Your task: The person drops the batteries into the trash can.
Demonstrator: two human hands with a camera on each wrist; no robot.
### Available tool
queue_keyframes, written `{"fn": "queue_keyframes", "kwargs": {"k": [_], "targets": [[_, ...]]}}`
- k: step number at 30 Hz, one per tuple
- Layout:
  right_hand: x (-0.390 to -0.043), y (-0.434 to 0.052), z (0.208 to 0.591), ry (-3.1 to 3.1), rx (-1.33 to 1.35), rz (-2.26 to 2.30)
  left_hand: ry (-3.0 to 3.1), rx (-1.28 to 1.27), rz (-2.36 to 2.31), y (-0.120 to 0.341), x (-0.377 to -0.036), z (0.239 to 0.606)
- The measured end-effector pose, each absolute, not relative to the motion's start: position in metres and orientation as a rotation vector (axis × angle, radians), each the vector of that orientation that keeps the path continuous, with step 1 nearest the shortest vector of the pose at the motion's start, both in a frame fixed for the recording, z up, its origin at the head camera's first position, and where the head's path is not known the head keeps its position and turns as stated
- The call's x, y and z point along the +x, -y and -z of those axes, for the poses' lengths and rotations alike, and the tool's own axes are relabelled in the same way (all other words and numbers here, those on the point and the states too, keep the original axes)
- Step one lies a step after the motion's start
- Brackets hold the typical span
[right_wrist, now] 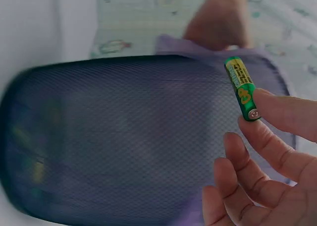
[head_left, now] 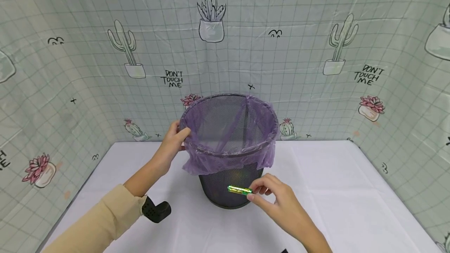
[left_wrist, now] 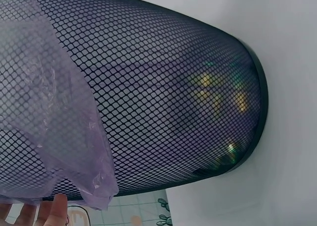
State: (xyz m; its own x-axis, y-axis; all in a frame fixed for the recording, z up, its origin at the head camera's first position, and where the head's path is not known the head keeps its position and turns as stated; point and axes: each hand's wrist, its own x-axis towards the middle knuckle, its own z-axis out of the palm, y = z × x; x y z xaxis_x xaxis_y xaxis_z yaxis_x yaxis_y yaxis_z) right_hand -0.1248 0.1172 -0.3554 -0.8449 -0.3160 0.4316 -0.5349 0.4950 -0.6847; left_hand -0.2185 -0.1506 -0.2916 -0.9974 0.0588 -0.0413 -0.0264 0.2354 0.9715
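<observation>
A black mesh wastebasket (head_left: 232,186) stands upright on the white table, with a purple plastic bag (head_left: 225,163) lining it and folded out over the rim. At the rim's left side my left hand (head_left: 172,139) grips the edge, thumb over the top. My right hand (head_left: 277,202) pinches a small green and gold battery (right_wrist: 241,87) between thumb and index finger, in front of the basket and below its rim. The other right fingers are loosely bent. Through the mesh, blurred green and gold items (left_wrist: 218,97) show at the basket's bottom.
The white-covered table (head_left: 316,182) extends on both sides of the basket. A grid-patterned cloth with printed cacti (head_left: 211,61) hangs behind and along the sides. A black wrist device (head_left: 156,210) sits at the left sleeve (head_left: 116,210).
</observation>
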Motion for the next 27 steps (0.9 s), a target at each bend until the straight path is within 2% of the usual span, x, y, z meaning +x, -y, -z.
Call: {"fn": "queue_keyframes", "kwargs": {"k": [6, 12, 21, 27], "targets": [[-0.129, -0.127, 0.308, 2.354, 0.765, -1.167, -2.365, 0.025, -1.918, 0.151, -0.218, 0.289], [-0.146, -0.130, 0.280, 2.308, 0.709, -1.101, -2.310, 0.004, -1.932, 0.152, -0.220, 0.289], [-0.175, -0.119, 0.268, 2.454, 0.637, -0.977, -2.257, -0.016, -1.930, 0.155, -0.221, 0.290], [-0.177, -0.119, 0.271, 2.503, 0.642, -0.910, -2.270, -0.011, -1.926, 0.154, -0.221, 0.291]]}}
